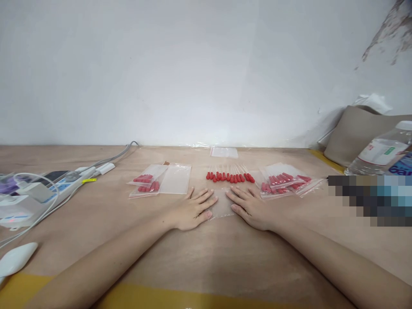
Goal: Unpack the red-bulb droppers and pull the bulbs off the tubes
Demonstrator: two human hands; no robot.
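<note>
My left hand [195, 209] lies flat on the wooden table with its fingers spread. Opposite it, my right hand [251, 206] rests palm down, fingers apart too. Between them is a thin clear plastic sheet or bag [222, 209], touched by the fingers at its sides. Just beyond the hands, several red-tipped droppers or swabs with thin pale stems [230, 177] lie in a row, red ends toward me. Clear zip bags with red pieces inside sit at the left [146, 182] and at the right [280, 180]. A flat, pale zip bag [175, 179] lies beside the left pile.
Another pale bag [224, 152] lies by the wall. A power strip [61, 186] with plugs and cables occupies the left, with a white mouse-like object [17, 257] nearer. On the right stand a clear bottle [378, 152] and a grey-brown container [350, 133]; a blurred patch lies below.
</note>
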